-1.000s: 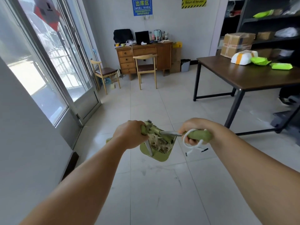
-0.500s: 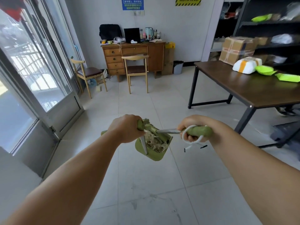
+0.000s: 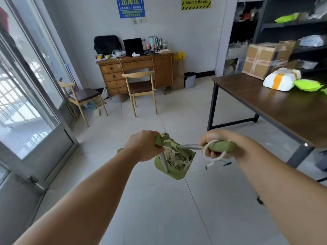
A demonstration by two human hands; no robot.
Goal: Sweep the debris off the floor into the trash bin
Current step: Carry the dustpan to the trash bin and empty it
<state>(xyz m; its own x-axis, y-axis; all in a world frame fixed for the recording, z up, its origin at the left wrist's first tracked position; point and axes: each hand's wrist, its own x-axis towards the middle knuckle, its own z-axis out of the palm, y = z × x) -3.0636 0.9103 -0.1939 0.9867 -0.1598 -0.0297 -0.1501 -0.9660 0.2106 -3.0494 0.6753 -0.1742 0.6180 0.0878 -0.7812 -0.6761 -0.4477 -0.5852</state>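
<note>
Above the tiled floor [image 3: 159, 209], in the middle of the room, both hands are held out at about the same height, apart from each other. The left hand [image 3: 141, 147] is closed around a green handle whose metal rod runs down to the dustpan [image 3: 174, 169]. The right hand [image 3: 216, 146] is clamped on the green grip of the broom [image 3: 221, 147], with a white cord loop hanging from that grip below the fingers. The broom's metal shaft runs from the right hand leftward to its head, which sits in the dustpan between the two hands. The dustpan hangs below and between the hands, clear of the floor, with pale debris [image 3: 175, 157] lying inside it against the bristles.

Far across the floor, a small grey bin [image 3: 190, 80] stands against the back wall, just right of the wooden desk [image 3: 136, 71] and well apart from the hands. A dark surface [image 3: 283, 110] carrying parcels stands to the right, and a glass door [image 3: 26, 103] lies to the left.
</note>
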